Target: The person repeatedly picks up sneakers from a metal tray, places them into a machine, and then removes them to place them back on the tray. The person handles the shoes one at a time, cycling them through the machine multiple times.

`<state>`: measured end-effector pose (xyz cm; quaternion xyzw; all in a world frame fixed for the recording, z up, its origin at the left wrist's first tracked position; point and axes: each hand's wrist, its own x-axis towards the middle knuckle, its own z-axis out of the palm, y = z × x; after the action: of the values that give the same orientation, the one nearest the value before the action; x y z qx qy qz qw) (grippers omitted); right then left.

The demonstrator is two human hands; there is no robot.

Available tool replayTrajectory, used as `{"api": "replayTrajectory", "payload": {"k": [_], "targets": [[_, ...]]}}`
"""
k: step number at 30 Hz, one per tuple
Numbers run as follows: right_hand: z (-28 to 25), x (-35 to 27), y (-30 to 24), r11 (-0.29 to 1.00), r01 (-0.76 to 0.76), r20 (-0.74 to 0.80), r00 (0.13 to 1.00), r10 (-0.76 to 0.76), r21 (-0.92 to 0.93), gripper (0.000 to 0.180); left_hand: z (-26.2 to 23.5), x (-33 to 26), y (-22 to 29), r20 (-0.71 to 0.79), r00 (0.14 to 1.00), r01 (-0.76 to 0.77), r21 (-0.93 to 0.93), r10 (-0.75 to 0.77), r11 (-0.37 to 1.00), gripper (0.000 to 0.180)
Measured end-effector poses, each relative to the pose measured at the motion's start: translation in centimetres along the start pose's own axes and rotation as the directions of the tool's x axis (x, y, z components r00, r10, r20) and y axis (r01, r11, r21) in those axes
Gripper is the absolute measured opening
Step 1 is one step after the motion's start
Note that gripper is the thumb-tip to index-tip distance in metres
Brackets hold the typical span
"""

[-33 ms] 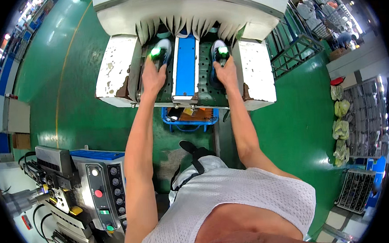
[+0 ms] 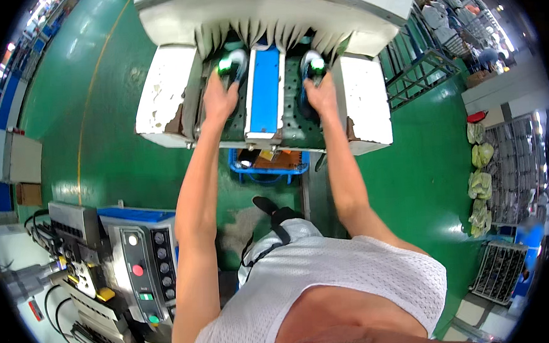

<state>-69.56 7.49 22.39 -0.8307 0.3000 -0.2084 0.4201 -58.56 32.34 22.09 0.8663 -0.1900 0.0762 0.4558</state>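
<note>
My left hand (image 2: 221, 101) is closed round the rear of a dark shoe (image 2: 239, 59) with a pale toe, which points at the machine's fringed opening. A matching shoe (image 2: 306, 60) is gripped at its back by my right hand (image 2: 322, 96). Both shoes are at the perforated dark bed (image 2: 293, 118) of the machine, one on each side of a blue central strip (image 2: 264, 91). A bright green glow lies on each shoe near my fingers. My fingertips are partly hidden behind the shoes.
Hanging strips (image 2: 270, 32) curtain the white machine hood (image 2: 266, 10). White side blocks (image 2: 166, 90) flank the bed. A blue crate (image 2: 268, 170) stands below. At lower left is a control panel (image 2: 146, 271) with buttons; a metal rack (image 2: 427, 70) stands at right.
The whole scene has shifted very slightly in view. Both hands keep their hold on the shoes, with little visible movement against the machine.
</note>
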Motion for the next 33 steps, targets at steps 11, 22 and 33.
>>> {"api": "replayTrajectory", "payload": {"k": [11,22,33], "targets": [[7.8,-16.2,-9.5,0.747,0.420,0.351,0.692,-0.631,0.516,0.049,-6.3,-28.4,-5.3,-0.095,0.985,0.115,-0.268,-0.145,0.957,0.051],[18.4,-46.7,-2.8,0.732,0.531,0.868,-0.467,-0.168,0.427,0.054,-14.6,-99.4,3.1,-0.792,-0.573,0.815,-0.578,-0.210,-0.046,0.024],[19.1,-65.1,-3.8,0.214,0.775,0.763,-0.628,0.154,0.594,0.050,-6.7,-122.9,6.7,-0.524,-0.829,0.559,-0.775,-0.194,-0.295,0.051]]}}
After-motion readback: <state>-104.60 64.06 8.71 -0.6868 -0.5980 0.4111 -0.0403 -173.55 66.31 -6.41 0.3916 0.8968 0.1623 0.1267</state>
